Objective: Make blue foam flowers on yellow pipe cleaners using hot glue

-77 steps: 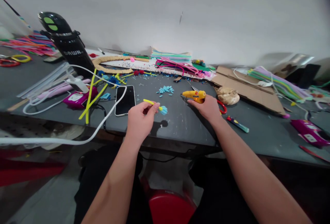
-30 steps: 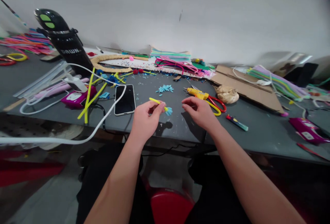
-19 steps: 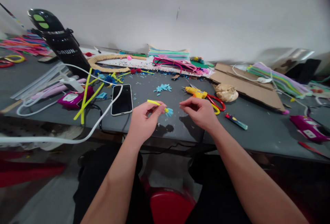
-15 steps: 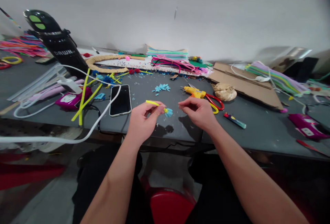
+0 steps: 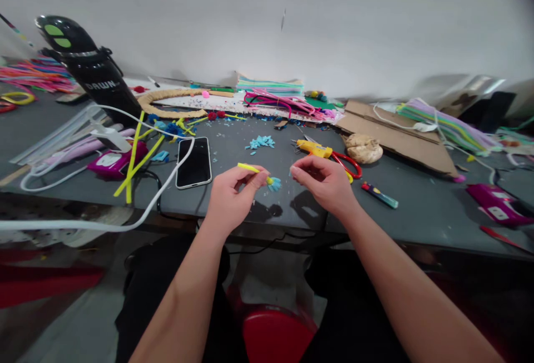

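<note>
1. Grey table [image 5: 258,207] against a plain white wall [image 5: 292,18], covered in craft clutter.
2. Left hand [image 5: 231,196]: thumb and fingers pinched on a yellow stick [image 5: 248,167], held just above the table's near edge. The stick slants up-left out of the grip.
3. Blue tuft [image 5: 274,184] sits on the stick's right end, just past the left fingertips, off the surface, with its shadow on the table below.
4. Right hand [image 5: 327,182]: fingers curled in, thumb and forefinger tips pressed together, just right of the tuft and not touching it. Can't tell if anything small is between them.
5. Phone [image 5: 193,162] lies flat and screen-dark, left of the left hand. A white cable [image 5: 167,176] runs along its left edge and off the table.
6. Pile of blue bits [image 5: 261,142] is behind the hands, mid-table.
7. Yellow glue gun [image 5: 314,149] lies behind the right hand, touching or overlapping red-handled scissors [image 5: 349,165].
8. Striped pen [image 5: 379,195] is near the right wrist, with a beige lump [image 5: 364,148] further back beside a cardboard sheet [image 5: 396,140].
9. Black bottle [image 5: 89,70] leans at far left, with a magenta box [image 5: 110,162] and yellow-green sticks [image 5: 133,162] in front of it.
</note>
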Available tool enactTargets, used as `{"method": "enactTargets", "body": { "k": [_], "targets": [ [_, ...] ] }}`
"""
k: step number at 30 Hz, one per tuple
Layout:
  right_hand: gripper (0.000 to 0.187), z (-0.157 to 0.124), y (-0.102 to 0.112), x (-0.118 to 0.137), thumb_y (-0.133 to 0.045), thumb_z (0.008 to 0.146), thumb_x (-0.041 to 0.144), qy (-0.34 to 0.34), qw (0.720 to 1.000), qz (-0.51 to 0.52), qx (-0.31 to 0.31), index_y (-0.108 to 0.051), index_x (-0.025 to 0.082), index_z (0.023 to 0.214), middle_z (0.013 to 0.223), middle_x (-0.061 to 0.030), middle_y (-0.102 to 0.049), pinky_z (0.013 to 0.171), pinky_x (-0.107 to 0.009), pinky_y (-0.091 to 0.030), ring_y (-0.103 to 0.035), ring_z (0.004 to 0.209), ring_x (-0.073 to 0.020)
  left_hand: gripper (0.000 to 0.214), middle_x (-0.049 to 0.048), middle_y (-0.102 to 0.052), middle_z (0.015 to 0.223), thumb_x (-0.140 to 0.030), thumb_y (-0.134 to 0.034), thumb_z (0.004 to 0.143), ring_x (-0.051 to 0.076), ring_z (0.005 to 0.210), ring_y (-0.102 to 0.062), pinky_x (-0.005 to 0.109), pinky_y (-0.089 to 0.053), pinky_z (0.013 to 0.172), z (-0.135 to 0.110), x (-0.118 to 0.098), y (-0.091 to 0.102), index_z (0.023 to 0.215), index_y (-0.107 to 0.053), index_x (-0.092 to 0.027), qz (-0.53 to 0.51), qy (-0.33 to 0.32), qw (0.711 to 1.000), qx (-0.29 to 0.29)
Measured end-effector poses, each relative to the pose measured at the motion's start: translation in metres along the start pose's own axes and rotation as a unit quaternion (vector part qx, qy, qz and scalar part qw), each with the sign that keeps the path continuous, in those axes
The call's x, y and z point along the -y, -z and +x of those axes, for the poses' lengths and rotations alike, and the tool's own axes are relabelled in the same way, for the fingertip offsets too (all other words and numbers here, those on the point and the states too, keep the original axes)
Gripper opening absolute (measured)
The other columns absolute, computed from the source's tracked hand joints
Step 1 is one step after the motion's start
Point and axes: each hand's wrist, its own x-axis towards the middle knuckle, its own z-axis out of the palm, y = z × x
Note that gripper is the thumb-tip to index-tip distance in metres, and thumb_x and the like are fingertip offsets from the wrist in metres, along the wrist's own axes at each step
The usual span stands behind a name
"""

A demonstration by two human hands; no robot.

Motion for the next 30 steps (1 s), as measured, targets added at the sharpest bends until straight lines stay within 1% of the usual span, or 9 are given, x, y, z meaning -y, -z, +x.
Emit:
{"method": "enactTargets", "body": {
  "k": [3, 6, 10, 13, 23, 30],
  "targets": [
    [0.011, -0.002, -0.002, 0.007, -0.073, 0.082, 0.031, 0.04, 0.999, 0.011, -0.008, -0.071, 0.02, 0.082, 0.079, -0.002, -0.069, 0.064, -0.028, -0.05, -0.061, 0.07, -0.0143, 0.019, 0.0067, -0.076, 0.09, -0.034, -0.07, 0.085, 0.016, 0.073, -0.07, 0.024, -0.057, 0.069, 0.0, -0.001, 0.0, 0.085, -0.077, -0.016, -0.013, 0.01, 1.0, 0.007],
    [0.007, -0.005, -0.008, 0.012, -0.071, 0.084, 0.028, 0.065, 0.997, 0.031, -0.011, -0.071, 0.021, 0.082, 0.079, -0.0016, -0.068, 0.064, -0.028, -0.049, -0.06, 0.071, -0.0142, 0.019, 0.0062, -0.076, 0.084, -0.033, -0.071, 0.084, 0.015, 0.069, -0.07, 0.023, -0.058, 0.067, 0.001, -0.005, -0.002, 0.082, -0.076, -0.015, -0.051, 0.027, 0.998, 0.013],
    [0.005, -0.008, -0.015, 0.013, -0.07, 0.085, 0.024, 0.093, 0.995, 0.021, 0.002, -0.072, 0.02, 0.082, 0.079, -0.0016, -0.067, 0.063, -0.028, -0.048, -0.059, 0.07, -0.0137, 0.019, 0.0055, -0.075, 0.074, -0.033, -0.074, 0.081, 0.014, 0.064, -0.068, 0.023, -0.058, 0.063, 0.001, -0.01, -0.004, 0.078, -0.076, -0.014, -0.098, 0.04, 0.994, 0.016],
    [0.004, -0.008, -0.018, 0.011, -0.07, 0.085, 0.023, 0.11, 0.994, 0.014, 0.002, -0.073, 0.02, 0.082, 0.079, -0.0022, -0.068, 0.064, -0.029, -0.048, -0.06, 0.071, -0.0141, 0.019, 0.0057, -0.075, 0.074, -0.032, -0.076, 0.079, 0.014, 0.062, -0.068, 0.024, -0.058, 0.062, 0.001, -0.011, -0.005, 0.077, -0.076, -0.014, -0.118, 0.047, 0.992, 0.016],
    [0.004, -0.01, -0.019, 0.012, -0.071, 0.084, 0.022, 0.121, 0.993, -0.002, -0.002, -0.076, 0.021, 0.083, 0.08, -0.0029, -0.069, 0.063, -0.029, -0.05, -0.062, 0.072, -0.0145, 0.017, 0.0047, -0.074, 0.07, -0.032, -0.076, 0.078, 0.013, 0.061, -0.066, 0.023, -0.057, 0.061, 0.001, -0.011, -0.004, 0.077, -0.077, -0.014, -0.137, 0.056, 0.989, 0.02],
    [0.006, -0.008, -0.016, 0.012, -0.071, 0.085, 0.022, 0.128, 0.991, -0.003, 0.029, -0.076, 0.021, 0.088, 0.084, -0.003, -0.07, 0.067, -0.03, -0.05, -0.063, 0.074, -0.0143, 0.018, 0.0038, -0.072, 0.067, -0.032, -0.075, 0.079, 0.013, 0.061, -0.065, 0.023, -0.055, 0.061, 0.002, -0.012, -0.003, 0.075, -0.076, -0.014, -0.11, 0.062, 0.992, 0.013]
  ]
}}
